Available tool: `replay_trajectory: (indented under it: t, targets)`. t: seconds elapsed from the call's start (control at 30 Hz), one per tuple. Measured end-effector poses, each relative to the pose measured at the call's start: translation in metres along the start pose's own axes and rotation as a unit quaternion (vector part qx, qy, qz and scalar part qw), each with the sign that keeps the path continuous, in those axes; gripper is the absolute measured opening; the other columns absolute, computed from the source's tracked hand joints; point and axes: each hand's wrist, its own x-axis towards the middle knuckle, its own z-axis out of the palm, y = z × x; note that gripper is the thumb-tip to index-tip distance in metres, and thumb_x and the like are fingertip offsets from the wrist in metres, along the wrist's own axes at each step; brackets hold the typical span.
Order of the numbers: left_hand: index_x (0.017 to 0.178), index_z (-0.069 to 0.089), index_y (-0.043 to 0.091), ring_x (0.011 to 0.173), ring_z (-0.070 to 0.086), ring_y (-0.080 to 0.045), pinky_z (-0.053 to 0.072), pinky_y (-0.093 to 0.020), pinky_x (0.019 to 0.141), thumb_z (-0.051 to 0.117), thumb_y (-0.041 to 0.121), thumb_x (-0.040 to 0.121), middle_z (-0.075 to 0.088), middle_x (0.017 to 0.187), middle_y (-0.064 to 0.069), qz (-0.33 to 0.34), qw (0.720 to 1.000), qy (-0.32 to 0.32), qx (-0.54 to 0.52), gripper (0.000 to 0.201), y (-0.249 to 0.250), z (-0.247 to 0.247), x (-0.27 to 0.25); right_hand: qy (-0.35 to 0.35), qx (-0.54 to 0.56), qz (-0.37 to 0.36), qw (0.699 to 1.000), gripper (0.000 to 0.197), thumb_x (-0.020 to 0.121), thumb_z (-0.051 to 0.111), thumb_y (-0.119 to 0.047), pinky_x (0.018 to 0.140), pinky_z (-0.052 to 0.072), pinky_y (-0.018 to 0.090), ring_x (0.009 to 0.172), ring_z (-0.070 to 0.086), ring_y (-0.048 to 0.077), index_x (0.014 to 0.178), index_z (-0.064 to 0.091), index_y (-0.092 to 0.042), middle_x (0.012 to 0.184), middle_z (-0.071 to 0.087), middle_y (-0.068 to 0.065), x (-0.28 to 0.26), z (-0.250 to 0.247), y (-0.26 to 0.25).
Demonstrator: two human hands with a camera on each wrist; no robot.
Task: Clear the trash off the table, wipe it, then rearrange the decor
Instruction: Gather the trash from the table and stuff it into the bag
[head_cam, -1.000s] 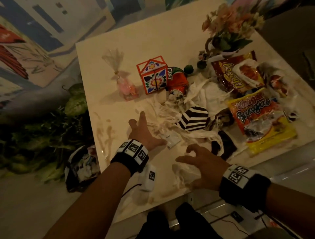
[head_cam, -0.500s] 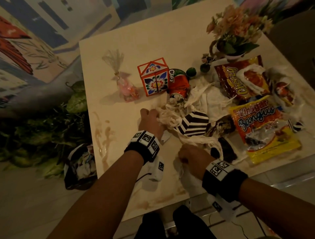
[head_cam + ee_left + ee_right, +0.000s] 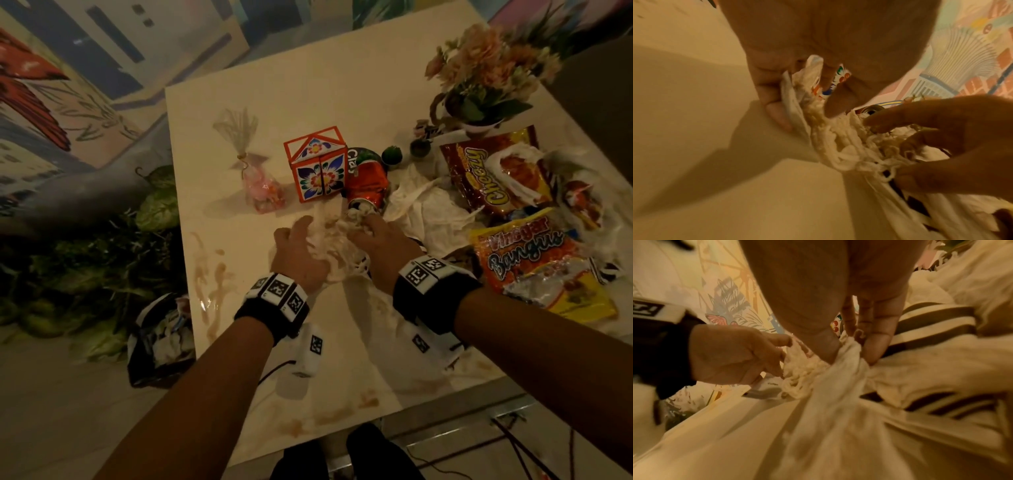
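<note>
On the cream table, a wad of crumpled white tissue lies bunched between my two hands. My left hand grips its left side, fingers curled round the tissue. My right hand pinches the right side between thumb and fingers, and the tissue trails back under the wrist. A crushed orange can lies just beyond the fingertips. A black-and-white striped wrapper sits under my right hand. Further right lie a Cheezy bag and a Vinegar Bangus bag.
A house-shaped flowered box, a tied candy pouch, a tiny cactus and a pot of flowers stand behind the trash. Brown smears mark the table's left side. A dark trash bag sits on the floor at the left.
Both hands moved forward from near the front edge and came together. Their spread fingers closed on the tissue and gathered it into one wad by the can.
</note>
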Motion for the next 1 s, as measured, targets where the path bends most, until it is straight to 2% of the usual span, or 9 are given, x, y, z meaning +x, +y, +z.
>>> replay_trajectory:
  t: [0.1,0.17,0.27,0.43,0.53,0.63,0.77,0.9,1.0]
  targets:
    - [0.139,0.022,0.048,0.122,0.041,-0.036,0.041,-0.045,0.102,0.074,0.053,0.062,0.018,0.141,-0.005,0.013,0.997,-0.052,0.062,0.093,0.007,0.007,-0.001,-0.033,-0.063,0.022,0.997,0.047,0.084,0.057,-0.023,0.100,0.040,0.046,0.126,0.027,0.036,0.130,0.045,-0.025,0.145,0.025,0.008,0.002,-0.007,-0.001]
    - [0.137,0.019,0.051,0.123,0.035,-0.039,0.039,-0.049,0.103,0.069,0.064,0.062,0.017,0.142,-0.005,0.039,0.986,-0.058,0.153,0.092,0.008,0.015,-0.002,-0.030,-0.077,0.047,0.995,0.051,0.081,0.063,-0.033,0.097,0.042,0.047,0.126,0.024,0.035,0.128,0.044,-0.028,0.141,0.028,0.005,0.001,-0.012,0.001]
    - [0.133,0.029,0.046,0.116,0.037,-0.039,0.040,-0.046,0.097,0.066,0.053,0.075,0.019,0.139,-0.008,0.068,0.973,-0.032,0.217,0.069,0.004,0.023,0.000,-0.042,-0.096,0.071,0.992,0.063,0.074,0.067,-0.047,0.097,0.043,0.051,0.129,0.021,0.035,0.128,0.039,-0.032,0.137,0.031,0.005,-0.002,-0.012,0.008]
    - [0.112,0.051,0.020,0.103,0.048,-0.038,0.047,-0.041,0.089,0.066,0.012,0.078,0.027,0.130,-0.009,0.052,0.987,0.002,0.149,0.037,-0.006,0.024,0.010,-0.065,-0.127,0.079,0.987,0.070,0.072,0.070,-0.045,0.104,0.036,0.052,0.135,0.016,0.037,0.132,0.036,-0.035,0.138,0.031,0.004,-0.002,-0.008,0.014]
    - [0.110,0.054,0.006,0.102,0.049,-0.037,0.046,-0.038,0.089,0.057,-0.001,0.078,0.029,0.133,-0.014,0.051,0.991,-0.004,0.126,0.033,-0.009,0.020,0.013,-0.057,-0.139,0.067,0.986,0.071,0.070,0.072,-0.045,0.105,0.032,0.052,0.134,0.019,0.036,0.131,0.037,-0.033,0.138,0.031,0.003,-0.001,-0.011,0.014]
    - [0.111,0.053,0.001,0.094,0.048,-0.029,0.041,-0.031,0.082,0.058,-0.001,0.079,0.036,0.128,-0.015,0.044,0.993,0.009,0.111,0.032,-0.007,0.014,0.009,-0.054,-0.149,0.042,0.986,0.070,0.070,0.072,-0.041,0.104,0.029,0.051,0.130,0.024,0.034,0.129,0.037,-0.033,0.135,0.033,0.002,-0.004,-0.013,0.015]
    - [0.093,0.053,0.002,0.073,0.038,-0.023,0.033,-0.028,0.066,0.060,0.003,0.077,0.040,0.099,-0.009,0.061,0.994,0.061,0.070,0.017,-0.002,0.004,-0.002,-0.041,-0.147,0.013,0.988,0.063,0.074,0.069,-0.040,0.101,0.029,0.049,0.124,0.029,0.029,0.127,0.035,-0.036,0.132,0.035,0.000,-0.013,-0.018,0.015]
    - [0.077,0.047,0.008,0.071,0.040,-0.023,0.021,-0.024,0.057,0.063,0.005,0.074,0.042,0.084,-0.007,0.103,0.990,0.087,0.036,0.017,0.009,-0.016,-0.014,-0.031,-0.084,0.015,0.996,0.051,0.083,0.062,-0.027,0.093,0.042,0.043,0.120,0.038,0.025,0.128,0.039,-0.033,0.130,0.038,-0.001,-0.022,-0.032,0.015]
    - [0.078,0.055,0.004,0.072,0.049,-0.023,0.032,-0.026,0.058,0.064,0.007,0.074,0.054,0.083,-0.010,0.102,0.988,0.114,-0.027,0.011,0.016,-0.034,-0.021,-0.015,-0.026,0.034,0.999,0.048,0.086,0.057,-0.019,0.085,0.045,0.033,0.115,0.049,0.022,0.128,0.043,-0.038,0.127,0.049,-0.004,-0.028,-0.048,0.015]
